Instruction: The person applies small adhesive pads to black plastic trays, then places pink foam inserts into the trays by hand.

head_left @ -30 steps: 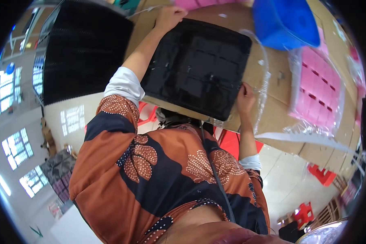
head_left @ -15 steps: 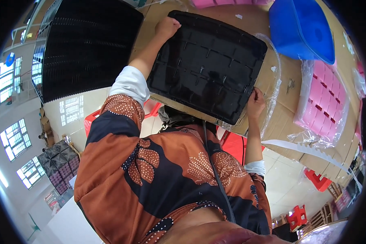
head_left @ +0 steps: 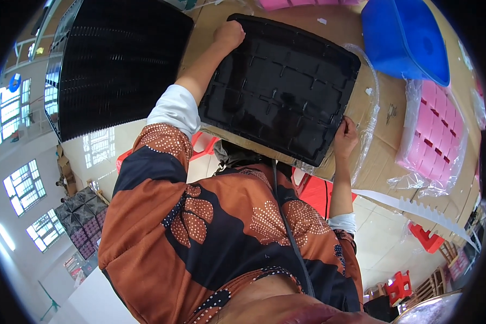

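Note:
A shiny black plastic tray with raised dividing ridges lies tilted on the cardboard-covered table in front of me. At its far left corner my left hand is closed on the rim, fingers curled. My right hand pinches the tray's right edge near the front corner, thumb and fingertips on the rim. What lies under the tray is hidden.
Left of the tray stands a tall stack of black trays. To the right are a blue plastic bin, a plastic-wrapped pink slotted block, clear plastic film and a white toothed strip along the cardboard table.
The view has shifted slightly, so the scene sits a little farther right. Both hands keep the same hold on the black tray.

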The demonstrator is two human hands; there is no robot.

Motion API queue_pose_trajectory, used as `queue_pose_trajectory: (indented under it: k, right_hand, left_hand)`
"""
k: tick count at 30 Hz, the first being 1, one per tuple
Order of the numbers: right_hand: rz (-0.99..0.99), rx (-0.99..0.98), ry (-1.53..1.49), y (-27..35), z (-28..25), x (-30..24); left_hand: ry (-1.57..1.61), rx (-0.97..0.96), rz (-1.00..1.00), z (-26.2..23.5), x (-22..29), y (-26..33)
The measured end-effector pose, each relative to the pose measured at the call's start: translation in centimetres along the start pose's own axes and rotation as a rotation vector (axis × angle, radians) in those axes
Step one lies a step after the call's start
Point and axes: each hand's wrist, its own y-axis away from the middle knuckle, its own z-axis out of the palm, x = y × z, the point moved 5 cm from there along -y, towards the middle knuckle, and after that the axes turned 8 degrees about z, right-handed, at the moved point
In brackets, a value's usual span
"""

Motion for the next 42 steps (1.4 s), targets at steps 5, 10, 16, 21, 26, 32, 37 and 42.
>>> queue_pose_trajectory:
  k: [5, 10, 16, 21, 26, 32, 37, 42]
  right_hand:
    - [-0.003, 0.012, 0.027, 0.1, 0.0, 0.0]
    - [-0.016, 0.013, 0.009, 0.1, 0.1, 0.0]
    - [-0.008, -0.004, 0.058, 0.1, 0.2, 0.0]
    - [0.010, -0.006, 0.052, 0.1, 0.2, 0.1]
    - [0.003, -0.014, 0.065, 0.1, 0.3, -0.2]
    - [-0.012, 0.019, 0.033, 0.1, 0.3, 0.3]
    - [-0.033, 0.029, 0.044, 0.0, 0.5, 0.3]
    - [0.002, 0.012, 0.046, 0.1, 0.1, -0.3]
  left_hand:
    - [0.047, -0.010, 0.032, -0.3, 0.1, 0.1]
    - [-0.006, 0.060, 0.007, 0.0, 0.2, -0.1]
    - [-0.039, 0.046, -0.007, 0.4, 0.3, -0.3]
    - [-0.045, 0.029, 0.032, 0.2, 0.9, -0.4]
    - [-0.028, -0.018, 0.058, -0.6, 0.6, -0.5]
    - [0.013, -0.036, 0.014, -0.4, 0.0, -0.6]
    - [0.094, -0.039, 0.008, -0.6, -1.4, -0.5]
    - [0.044, 0.011, 0.027, -0.3, -0.6, 0.0]
